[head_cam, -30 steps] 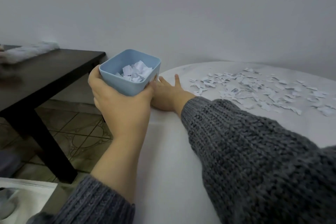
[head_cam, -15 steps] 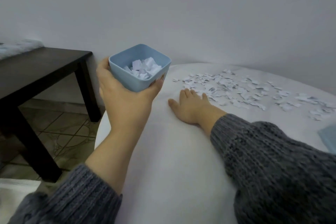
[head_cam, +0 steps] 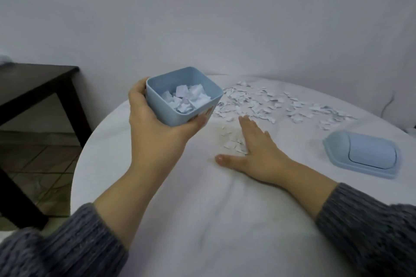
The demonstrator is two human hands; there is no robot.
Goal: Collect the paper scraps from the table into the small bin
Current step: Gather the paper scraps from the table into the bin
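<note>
Seen from the head: grips the part-full bin (head_cam: 180, 105) in the left hand (head_cam: 155, 135), above the table's (head_cam: 202, 220) left edge. Presses the right hand (head_cam: 258, 153) flat, fingers straight, against a few scraps (head_cam: 233, 143); many more strewn beyond. Right of that, a lid (head_cam: 362, 155).

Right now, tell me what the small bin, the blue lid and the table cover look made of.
Small bin: matte light-blue plastic, by its smooth moulded walls and rounded corners. Blue lid: probably the same plastic, same colour and finish. Table cover: seemingly white cloth, since it shows soft creases.
</note>
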